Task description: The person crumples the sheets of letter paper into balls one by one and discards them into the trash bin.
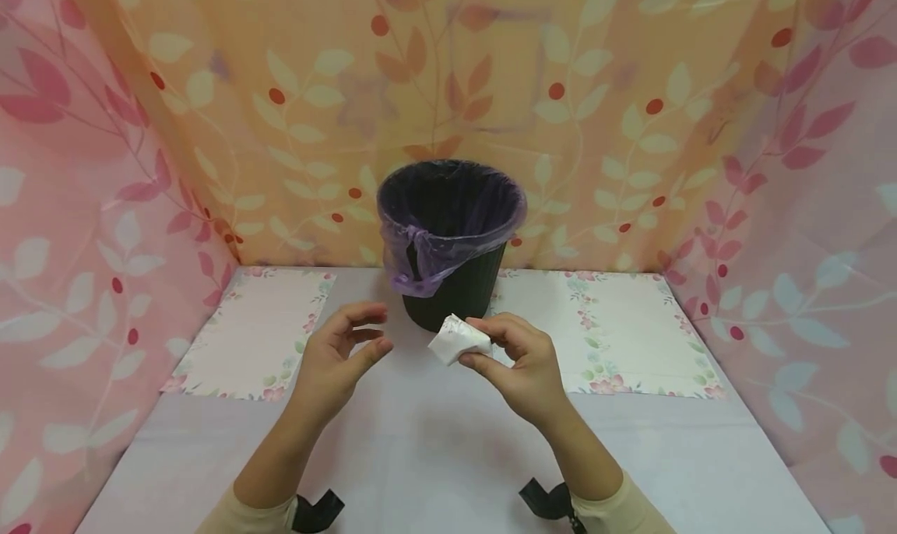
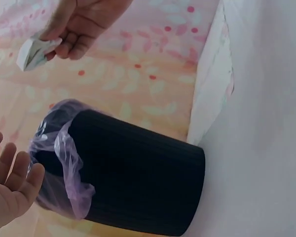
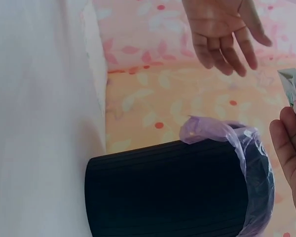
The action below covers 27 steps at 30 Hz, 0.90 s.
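Observation:
Between thumb and fingers, my right hand [image 1: 522, 363] pinches a crumpled piece of white paper [image 1: 459, 341]. The same folded paper [image 2: 34, 52] shows in the left wrist view, held up above the level of the bin's rim. My left hand [image 1: 343, 347] is in the air to the left of the paper, fingers loosely bent and holding nothing. Behind both hands stands a black trash bin [image 1: 455, 293], upright on the table. A thin purple plastic bag [image 1: 437, 261] lines it, folded over the rim and knotted at the front.
White floral-bordered sheets lie on the table, a left sheet [image 1: 252, 335] and a right sheet [image 1: 631, 335], either side of the bin. An orange patterned cloth [image 1: 315, 129] hangs behind the table [image 1: 420, 464], with pink patterned cloths [image 1: 77, 230] at the sides.

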Motion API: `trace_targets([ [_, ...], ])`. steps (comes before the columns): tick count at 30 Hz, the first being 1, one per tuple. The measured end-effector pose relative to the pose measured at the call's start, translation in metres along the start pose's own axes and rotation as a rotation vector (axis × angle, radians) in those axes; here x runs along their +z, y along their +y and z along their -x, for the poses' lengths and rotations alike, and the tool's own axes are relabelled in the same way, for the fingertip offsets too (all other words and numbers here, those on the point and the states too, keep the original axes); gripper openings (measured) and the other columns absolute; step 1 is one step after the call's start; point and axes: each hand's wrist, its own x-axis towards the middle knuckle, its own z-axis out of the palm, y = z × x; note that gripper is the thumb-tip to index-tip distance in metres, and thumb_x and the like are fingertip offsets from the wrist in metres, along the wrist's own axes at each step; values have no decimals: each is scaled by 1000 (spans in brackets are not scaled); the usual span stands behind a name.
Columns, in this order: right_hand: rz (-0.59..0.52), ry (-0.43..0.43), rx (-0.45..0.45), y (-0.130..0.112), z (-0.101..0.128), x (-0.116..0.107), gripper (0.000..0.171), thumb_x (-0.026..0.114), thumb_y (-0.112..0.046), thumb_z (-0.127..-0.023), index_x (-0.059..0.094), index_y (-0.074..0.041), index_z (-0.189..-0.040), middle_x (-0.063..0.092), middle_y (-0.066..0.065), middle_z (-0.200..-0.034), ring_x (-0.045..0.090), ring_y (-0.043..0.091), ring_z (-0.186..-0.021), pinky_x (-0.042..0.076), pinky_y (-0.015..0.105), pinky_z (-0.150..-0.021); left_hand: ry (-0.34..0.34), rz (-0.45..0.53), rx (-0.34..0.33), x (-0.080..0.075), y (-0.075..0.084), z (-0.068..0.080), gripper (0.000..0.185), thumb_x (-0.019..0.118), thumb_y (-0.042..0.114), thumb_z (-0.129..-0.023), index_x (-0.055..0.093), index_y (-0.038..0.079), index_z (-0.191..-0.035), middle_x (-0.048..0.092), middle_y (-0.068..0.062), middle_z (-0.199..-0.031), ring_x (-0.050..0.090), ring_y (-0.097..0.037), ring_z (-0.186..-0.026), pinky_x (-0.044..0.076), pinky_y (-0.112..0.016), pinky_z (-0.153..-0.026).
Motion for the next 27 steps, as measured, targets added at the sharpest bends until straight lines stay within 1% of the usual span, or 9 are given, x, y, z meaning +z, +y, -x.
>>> trace_targets([
  [6, 9, 12, 4, 0, 1, -4, 44, 84, 11, -77, 72, 1, -118, 70, 13, -105, 70, 17, -93, 61, 26, -78, 17, -108, 25, -1, -3, -19, 46, 81, 2, -86, 64, 5, -129, 61, -4, -132, 61, -18, -120, 53, -33, -102],
  [9, 9, 9, 8, -1, 0, -5, 44, 84, 11, -77, 72, 1, -118, 70, 12, -105, 69, 17, -93, 60, 25, -78, 27, -165, 33, -3, 0, -31, 49, 83, 7, -86, 63, 8, -131, 61, -1, -133, 60, -13, -121, 52, -35, -103],
  [11, 9, 9, 7, -2, -1, -5, 44, 84, 11, -77, 72, 1, -118, 70, 12, -105, 69, 17, -93, 60, 25, -78, 30, -192, 39, -5, 3, -40, 51, 83, 9, -86, 62, 8, -133, 61, -2, -135, 59, -14, -123, 51, -37, -104],
  [14, 10, 10, 9, -3, -1, -5, 44, 84, 11, -77, 72, 2, -118, 70, 13, -105, 69, 17, -93, 60, 25, -78, 34, -236, 33, -8, 7, -53, 52, 83, 14, -87, 61, 7, -134, 58, -6, -138, 55, -19, -127, 50, -42, -106],
  [16, 11, 11, 10, -3, -2, -5, 44, 84, 11, -77, 72, 2, -118, 70, 13, -105, 69, 16, -93, 60, 25, -78, 35, -272, 14, -11, 9, -62, 55, 83, 20, -88, 60, 8, -137, 56, -7, -142, 57, -24, -127, 52, -46, -104],
  [18, 12, 12, 11, -3, -2, -5, 44, 84, 11, -77, 72, 2, -119, 70, 13, -105, 69, 17, -94, 60, 25, -79, 39, -298, -5, -13, 11, -71, 60, 83, 26, -89, 57, 9, -140, 53, -6, -145, 57, -28, -127, 50, -49, -105],
  [22, 20, 12, 7, -2, -2, -5, 45, 84, 11, -77, 72, 2, -119, 70, 14, -105, 70, 17, -94, 61, 26, -81, 41, -333, -12, -17, 13, -91, 71, 83, 33, -88, 51, 10, -147, 48, -4, -150, 50, -29, -134, 45, -51, -111],
  [25, 22, 9, 10, -1, -2, -6, 45, 83, 11, -77, 71, 2, -119, 70, 14, -106, 69, 17, -94, 61, 26, -82, 48, -361, -6, -18, 12, -107, 76, 84, 35, -87, 49, 10, -150, 46, -7, -150, 42, -27, -139, 41, -51, -114],
  [27, 21, 6, 18, 0, -2, -6, 44, 83, 10, -78, 71, 2, -120, 70, 13, -107, 69, 18, -95, 61, 28, -82, 45, -384, -18, -19, 10, -117, 79, 84, 38, -87, 47, 10, -151, 44, -10, -151, 41, -29, -140, 41, -52, -114],
])
